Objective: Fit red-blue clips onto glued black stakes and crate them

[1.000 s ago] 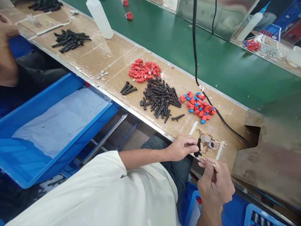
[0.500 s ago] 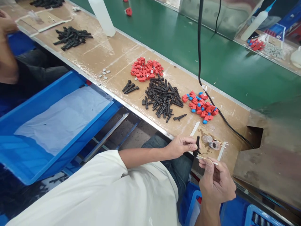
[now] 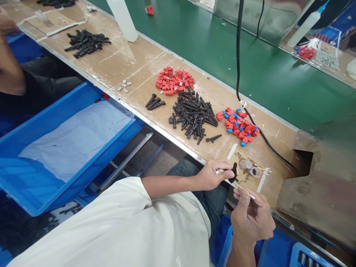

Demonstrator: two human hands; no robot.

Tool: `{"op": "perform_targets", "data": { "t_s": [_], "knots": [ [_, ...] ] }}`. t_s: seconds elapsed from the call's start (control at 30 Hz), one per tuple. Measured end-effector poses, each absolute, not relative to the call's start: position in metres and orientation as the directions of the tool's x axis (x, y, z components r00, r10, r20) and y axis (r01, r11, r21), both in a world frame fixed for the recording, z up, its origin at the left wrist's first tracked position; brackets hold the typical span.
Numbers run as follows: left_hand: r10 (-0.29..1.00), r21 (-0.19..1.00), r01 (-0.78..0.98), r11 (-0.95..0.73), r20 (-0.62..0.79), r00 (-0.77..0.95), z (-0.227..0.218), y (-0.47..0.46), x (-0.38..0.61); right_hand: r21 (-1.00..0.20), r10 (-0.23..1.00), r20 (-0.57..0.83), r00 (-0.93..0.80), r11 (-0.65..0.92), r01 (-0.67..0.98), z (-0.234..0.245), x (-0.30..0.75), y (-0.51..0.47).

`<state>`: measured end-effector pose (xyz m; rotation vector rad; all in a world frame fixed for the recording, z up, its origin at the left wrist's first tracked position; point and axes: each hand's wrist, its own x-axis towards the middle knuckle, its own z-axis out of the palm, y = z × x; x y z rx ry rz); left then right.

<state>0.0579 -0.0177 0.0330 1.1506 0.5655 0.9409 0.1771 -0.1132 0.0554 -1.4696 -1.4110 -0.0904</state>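
Pinched between the thumb and fingers of my left hand (image 3: 213, 175) is a small black plastic part (image 3: 234, 172), held above the table's front edge. My right hand (image 3: 251, 213) grips a cotton swab (image 3: 252, 197) with a thin wooden stick and a white tip. The swab's far end reaches the underside of the black part; whether it touches is hard to see. Just beyond the hands stand two small clear cups (image 3: 254, 171), one with dark liquid, on a stained board (image 3: 241, 181). More swabs (image 3: 264, 170) lie beside the cups.
Along the table lie piles of black parts (image 3: 193, 115), red blocks (image 3: 174, 81) and red-and-blue pieces (image 3: 239, 126). A black cable (image 3: 267, 142) crosses the right side. A white bottle (image 3: 122, 20) stands farther left. Below is a blue bin (image 3: 111, 152). Another person's arm (image 3: 9, 66) shows at left.
My right hand has shifted slightly left with the swab, bringing it closer to my left hand. The black part has turned a little in my left fingers.
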Motion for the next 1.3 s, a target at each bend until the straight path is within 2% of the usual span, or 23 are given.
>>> {"op": "perform_targets", "data": {
  "t_s": [0.1, 0.17, 0.33, 0.5, 0.67, 0.8, 0.9, 1.0, 1.1, 1.3],
  "knots": [
    [0.867, 0.957, -0.286, 0.056, 0.095, 0.490, 0.036, -0.019, 0.056, -0.676, 0.662, 0.634, 0.399, 0.225, 0.702, 0.054, 0.172, -0.113],
    [0.874, 0.949, -0.302, 0.094, 0.066, 0.481, 0.036, -0.018, 0.056, -0.651, 0.675, 0.645, 0.358, 0.239, 0.721, 0.055, 0.171, -0.114],
    [0.812, 0.804, -0.411, 0.429, -0.144, 0.566, 0.030, -0.013, 0.060, -0.525, 0.727, 0.672, 0.140, 0.334, 0.783, 0.059, 0.181, -0.116],
    [0.726, 0.652, -0.447, 0.613, -0.242, 0.644, 0.023, -0.012, 0.064, -0.530, 0.745, 0.658, 0.112, 0.353, 0.771, 0.059, 0.187, -0.115],
    [0.656, 0.544, -0.448, 0.710, -0.279, 0.701, 0.021, -0.012, 0.065, -0.594, 0.717, 0.661, 0.222, 0.320, 0.738, 0.066, 0.183, -0.117],
    [0.632, 0.496, -0.450, 0.743, -0.298, 0.715, 0.020, -0.011, 0.065, -0.688, 0.658, 0.636, 0.404, 0.246, 0.682, 0.072, 0.186, -0.116],
    [0.614, 0.456, -0.456, 0.764, -0.299, 0.730, 0.018, -0.010, 0.064, -0.755, 0.600, 0.589, 0.541, 0.171, 0.633, 0.073, 0.195, -0.113],
    [0.591, 0.406, -0.463, 0.788, -0.285, 0.755, 0.017, -0.009, 0.062, -0.769, 0.508, 0.586, 0.631, 0.105, 0.630, 0.071, 0.208, -0.108],
    [0.567, 0.363, -0.463, 0.809, -0.271, 0.778, 0.018, -0.007, 0.059, -0.779, 0.450, 0.589, 0.671, 0.097, 0.619, 0.069, 0.216, -0.106],
    [0.548, 0.329, -0.464, 0.823, -0.243, 0.800, 0.019, -0.005, 0.058, -0.791, 0.466, 0.574, 0.673, 0.104, 0.603, 0.070, 0.213, -0.105]
  ]
}}
